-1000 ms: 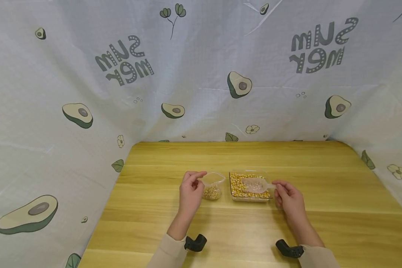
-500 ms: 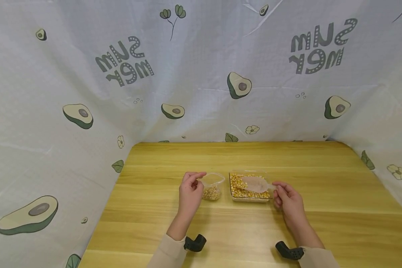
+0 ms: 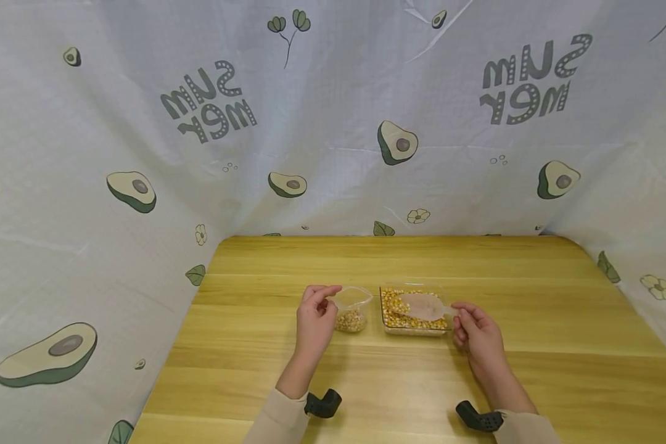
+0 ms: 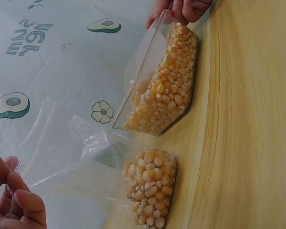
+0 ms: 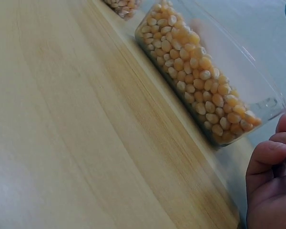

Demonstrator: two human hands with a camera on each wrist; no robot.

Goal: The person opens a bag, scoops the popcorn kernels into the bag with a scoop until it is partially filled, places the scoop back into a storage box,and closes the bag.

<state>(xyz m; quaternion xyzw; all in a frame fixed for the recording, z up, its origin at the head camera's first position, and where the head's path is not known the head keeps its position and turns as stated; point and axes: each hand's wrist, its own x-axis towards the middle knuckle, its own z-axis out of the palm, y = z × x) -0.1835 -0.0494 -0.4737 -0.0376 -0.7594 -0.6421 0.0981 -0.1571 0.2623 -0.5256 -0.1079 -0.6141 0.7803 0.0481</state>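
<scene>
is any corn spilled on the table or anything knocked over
Nothing stands out. The corn sits inside the clear tray and the small bag; no loose kernels show on the table. The left hand holds the bag's mouth open and upright; the right hand holds the scoop over the tray.

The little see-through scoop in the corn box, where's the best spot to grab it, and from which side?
Grab the scoop by its thin handle, coming from the right. The handle sticks out over the right edge of the corn box, clear of the kernels, while the wide bowl lies among them. The right hand already pinches it there. The left hand is busy holding the bag open.
</scene>
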